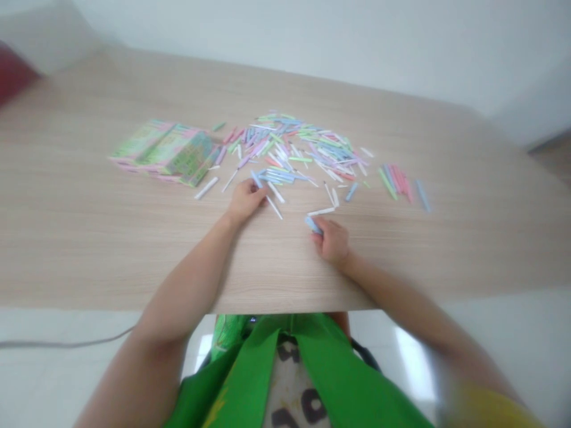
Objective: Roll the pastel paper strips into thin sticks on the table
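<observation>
My left hand [247, 201] is closed on a slim pen with a pale blue upper part [256, 179] and a long thin white end that points toward the table's front edge. A white pen piece [276, 192] lies close beside it. Lower and to the right, my right hand [332, 239] is closed around a short light-blue pen cap [313, 224]; its finer detail is blurred. Just beyond that hand lie thin white pen pieces [321, 211]. Several light-blue pen parts [279, 175] lie together beyond my left hand.
A wide pile of pastel pen parts [307, 142] spreads across the middle of the wooden table [276, 267]. Printed pastel boxes [165, 151] stand to the left. Pink, green and blue pieces [397, 181] form a small group at right, near a lone blue piece [423, 195].
</observation>
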{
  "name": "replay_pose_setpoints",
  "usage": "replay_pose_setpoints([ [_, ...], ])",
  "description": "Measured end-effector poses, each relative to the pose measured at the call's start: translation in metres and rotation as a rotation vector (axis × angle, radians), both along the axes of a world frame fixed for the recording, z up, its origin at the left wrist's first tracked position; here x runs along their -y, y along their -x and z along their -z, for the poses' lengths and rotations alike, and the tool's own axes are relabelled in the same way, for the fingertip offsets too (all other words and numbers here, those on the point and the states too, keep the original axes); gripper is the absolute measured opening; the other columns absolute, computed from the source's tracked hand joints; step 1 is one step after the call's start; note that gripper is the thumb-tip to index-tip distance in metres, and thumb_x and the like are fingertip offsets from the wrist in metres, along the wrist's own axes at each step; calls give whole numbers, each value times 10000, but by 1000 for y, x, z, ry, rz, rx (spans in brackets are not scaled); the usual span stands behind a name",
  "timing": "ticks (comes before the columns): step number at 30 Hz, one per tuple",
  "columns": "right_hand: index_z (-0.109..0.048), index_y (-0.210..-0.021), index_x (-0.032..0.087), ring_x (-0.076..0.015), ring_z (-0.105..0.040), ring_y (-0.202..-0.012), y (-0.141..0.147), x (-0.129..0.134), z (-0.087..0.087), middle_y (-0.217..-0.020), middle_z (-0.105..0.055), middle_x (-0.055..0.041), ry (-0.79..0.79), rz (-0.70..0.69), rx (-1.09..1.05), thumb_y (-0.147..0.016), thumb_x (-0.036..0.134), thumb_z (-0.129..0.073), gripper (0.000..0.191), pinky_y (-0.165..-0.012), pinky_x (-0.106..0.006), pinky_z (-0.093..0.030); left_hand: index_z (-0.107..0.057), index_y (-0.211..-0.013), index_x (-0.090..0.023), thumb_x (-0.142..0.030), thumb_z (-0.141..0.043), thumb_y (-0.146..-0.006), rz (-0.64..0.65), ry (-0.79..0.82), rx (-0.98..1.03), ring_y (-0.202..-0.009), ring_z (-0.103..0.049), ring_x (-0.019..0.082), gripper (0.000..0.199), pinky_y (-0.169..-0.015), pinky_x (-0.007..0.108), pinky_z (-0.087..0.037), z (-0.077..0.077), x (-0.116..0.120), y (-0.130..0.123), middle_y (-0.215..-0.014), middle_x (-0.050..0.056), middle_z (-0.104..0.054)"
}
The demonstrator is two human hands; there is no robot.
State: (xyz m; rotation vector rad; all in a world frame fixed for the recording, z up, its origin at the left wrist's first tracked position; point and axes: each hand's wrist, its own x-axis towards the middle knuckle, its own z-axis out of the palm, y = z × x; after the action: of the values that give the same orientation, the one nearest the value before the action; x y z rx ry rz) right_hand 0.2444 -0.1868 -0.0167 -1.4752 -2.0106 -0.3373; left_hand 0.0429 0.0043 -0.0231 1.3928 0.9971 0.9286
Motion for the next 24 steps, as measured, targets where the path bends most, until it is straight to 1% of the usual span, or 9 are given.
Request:
replay_pose_setpoints([
  [2,-648,-1093,150,-195,-696,-763,-5,2,3,-879,-759,-121,-188,-74,-76,-1059,402,-306,427,-733,-298,-528,-613,-763,-142,-209,-733,-722,-5,70,73,-560,-620,121,143,-616,264,-561,-5,0,1,-647,2,-652],
  [5,-628,-1080,166,-189,-678,-742,-6,-1,2,-822,-733,-92,-300,-49,-153,-1043,333,-359,318,-698,-295,-507,-617,-775,-141,-192,-758,-741,7,170,213,-592,-608,109,154,-670,274,-578,-12,1,4,-651,-8,-630],
  [8,-625,-1066,168,-179,-644,-682,-8,-4,-2,-780,-710,-71,-306,4,-122,-1036,288,-343,308,-661,-294,-470,-626,-804,-144,-205,-797,-757,53,207,305,-669,-628,114,187,-790,305,-588,-14,2,4,-701,-2,-638],
  [11,-648,-1000,167,-172,-612,-643,-11,-5,-6,-741,-694,-66,-256,30,-72,-1036,281,-308,360,-645,-298,-437,-617,-795,-146,-203,-785,-788,87,193,361,-726,-640,111,177,-877,310,-568,-10,4,1,-732,2,-644],
  [15,-666,-943,172,-164,-569,-609,-14,-5,-6,-694,-668,-59,-149,76,-118,-1037,317,-321,385,-626,-307,-385,-610,-775,-146,-179,-750,-815,104,201,416,-749,-640,105,149,-845,269,-554,-7,6,-4,-757,9,-649],
  [17,-657,-895,185,-152,-526,-569,-15,-6,-4,-641,-620,-33,-100,97,-253,-1046,360,-330,400,-597,-304,-349,-626,-795,-145,-187,-744,-825,108,214,419,-749,-638,110,129,-801,261,-552,-7,6,-4,-776,20,-656],
  [19,-619,-800,201,-135,-459,-518,-18,-9,-3,-587,-543,-3,-65,114,-507,-1049,448,-337,450,-555,-295,-303,-642,-807,-144,-193,-745,-828,114,215,410,-735,-631,115,116,-768,262,-548,-8,6,-4,-779,28,-658],
  [22,-451,-610,226,-110,-311,-443,-23,-15,-9,-501,-367,39,-71,85,-1014,-1001,619,-371,560,-494,-284,-212,-651,-774,-146,-171,-752,-811,109,205,383,-694,-610,114,111,-744,268,-545,-8,6,-4,-741,24,-642],
  [24,-314,-555,240,-99,-192,-412,-27,-17,-19,-460,-223,65,-54,-16,-1290,-954,700,-376,612,-469,-282,-159,-656,-747,-150,-157,-752,-804,92,204,368,-672,-597,109,112,-732,261,-543,-8,6,-4,-716,17,-630],
])
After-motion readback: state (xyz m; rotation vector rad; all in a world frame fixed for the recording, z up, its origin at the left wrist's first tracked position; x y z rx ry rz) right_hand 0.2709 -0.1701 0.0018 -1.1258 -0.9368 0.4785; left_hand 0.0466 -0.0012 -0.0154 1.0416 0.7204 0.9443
